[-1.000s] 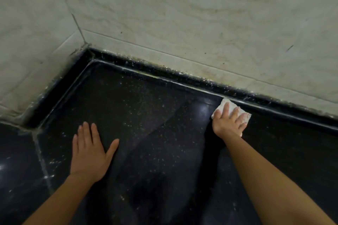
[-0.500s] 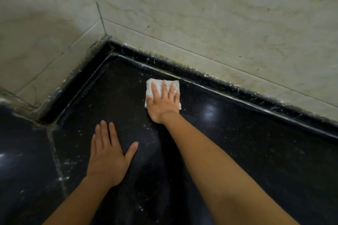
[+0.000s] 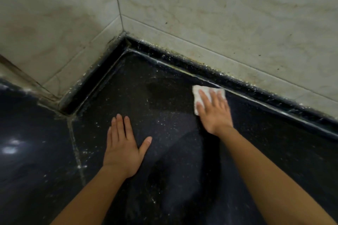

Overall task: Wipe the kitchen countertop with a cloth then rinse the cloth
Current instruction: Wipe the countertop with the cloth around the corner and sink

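Head view. Black speckled countertop [image 3: 164, 151] fills the lower frame, meeting two pale marble-patterned tiled walls [image 3: 219, 14] at a far corner left of centre. A raised black edge strip [image 3: 237, 80] runs along the base of the far wall; grimy white flecks along its top. A grout seam [image 3: 75, 144] crosses the counter on the left, near to far, with white residue scattered beside it.

Right hand [image 3: 214, 111]: palm down, fingers straight and spread, pressing flat on a small white cloth [image 3: 198, 93]. Slight motion blur on this hand. Cloth lies flat on the counter, right of centre, its far edge just beside the raised strip. Most of the cloth's near and right part is hidden under the fingers; its left and far portions show.

Left hand [image 3: 122, 150]: palm down, flat on the bare counter, fingers straight and close together, thumb splayed out to the right. Holds nothing. It sits nearer and to the left of the cloth, well apart from it.

A darker, damp-looking patch [image 3: 164, 93] lies on the counter just left of the cloth. Light reflections [image 3: 11, 147] at the far left edge.
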Demonstrator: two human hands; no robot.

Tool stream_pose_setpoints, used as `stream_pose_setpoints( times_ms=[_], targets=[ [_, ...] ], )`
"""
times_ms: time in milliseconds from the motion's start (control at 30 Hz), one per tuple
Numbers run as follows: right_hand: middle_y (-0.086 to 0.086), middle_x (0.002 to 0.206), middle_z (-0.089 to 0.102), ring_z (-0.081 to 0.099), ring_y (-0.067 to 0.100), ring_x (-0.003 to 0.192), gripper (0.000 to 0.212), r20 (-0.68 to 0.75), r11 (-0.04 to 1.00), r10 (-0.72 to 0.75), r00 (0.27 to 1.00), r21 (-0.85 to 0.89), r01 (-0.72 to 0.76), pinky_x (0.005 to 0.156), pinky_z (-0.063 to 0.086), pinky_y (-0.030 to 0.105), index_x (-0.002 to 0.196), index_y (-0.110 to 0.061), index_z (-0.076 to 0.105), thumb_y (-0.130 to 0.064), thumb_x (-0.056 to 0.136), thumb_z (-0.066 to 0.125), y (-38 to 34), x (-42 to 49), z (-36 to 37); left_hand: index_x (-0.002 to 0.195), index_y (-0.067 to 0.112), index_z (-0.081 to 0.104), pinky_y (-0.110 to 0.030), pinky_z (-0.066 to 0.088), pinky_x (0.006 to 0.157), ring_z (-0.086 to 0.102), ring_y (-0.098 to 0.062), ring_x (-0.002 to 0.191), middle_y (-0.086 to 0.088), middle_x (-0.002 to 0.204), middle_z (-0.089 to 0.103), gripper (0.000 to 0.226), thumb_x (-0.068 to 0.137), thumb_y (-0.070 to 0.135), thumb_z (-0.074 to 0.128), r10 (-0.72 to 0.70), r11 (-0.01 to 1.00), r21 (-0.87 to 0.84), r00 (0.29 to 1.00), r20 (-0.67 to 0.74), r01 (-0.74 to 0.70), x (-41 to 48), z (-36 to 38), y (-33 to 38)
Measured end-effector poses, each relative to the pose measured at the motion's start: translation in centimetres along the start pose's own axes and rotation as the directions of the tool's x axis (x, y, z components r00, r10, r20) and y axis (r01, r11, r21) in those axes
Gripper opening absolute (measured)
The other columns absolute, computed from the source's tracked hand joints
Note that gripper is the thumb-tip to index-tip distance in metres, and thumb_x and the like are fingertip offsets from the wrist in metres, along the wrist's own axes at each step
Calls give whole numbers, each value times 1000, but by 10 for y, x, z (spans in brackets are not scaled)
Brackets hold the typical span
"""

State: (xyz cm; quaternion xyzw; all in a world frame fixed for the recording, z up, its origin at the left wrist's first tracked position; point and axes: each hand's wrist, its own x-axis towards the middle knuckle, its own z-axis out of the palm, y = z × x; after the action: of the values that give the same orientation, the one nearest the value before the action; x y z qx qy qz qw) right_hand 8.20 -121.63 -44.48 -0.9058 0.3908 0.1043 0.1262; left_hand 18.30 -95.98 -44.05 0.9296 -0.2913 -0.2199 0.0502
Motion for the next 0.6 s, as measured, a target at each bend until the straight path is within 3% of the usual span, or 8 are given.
stream_pose_setpoints(
  times_ms=[100, 200, 600],
  targets=[
    [2, 163, -5, -9, 23, 149, 55, -43, 980, 196, 980, 54, -193, 119, -6, 39, 153, -40, 2, -51, 101, 15, 10, -5, 2, 144, 6, -25, -36, -17, 114, -30, -26, 140, -16, 151, -33, 99, 79, 76, -4, 1, 1000, -6, 1000, -16, -1, 1, 2, -1],
    [6, 162, -9, -12, 29, 148, 56, -40, 949, 300, 953, 108, -295, 119, -8, 44, 154, -35, -1, -47, 101, 13, -18, 2, 7, 143, 5, -27, -36, -19, 110, -28, -27, 140, -17, 151, -31, 104, 66, 74, -17, 7, 1000, 1, 1000, -28, -7, 3, 3, -2],
    [8, 161, -16, -19, 34, 145, 57, 52, 996, -75, 996, 48, 73, 117, -13, 48, 153, -31, -8, -46, 101, 11, -177, 79, 10, 138, 3, -35, -39, -19, 112, -33, -27, 137, -17, 140, -43, 95, 71, 69, -20, -12, 998, 54, 999, -48, 15, 7, 11, -4]
  ],
)
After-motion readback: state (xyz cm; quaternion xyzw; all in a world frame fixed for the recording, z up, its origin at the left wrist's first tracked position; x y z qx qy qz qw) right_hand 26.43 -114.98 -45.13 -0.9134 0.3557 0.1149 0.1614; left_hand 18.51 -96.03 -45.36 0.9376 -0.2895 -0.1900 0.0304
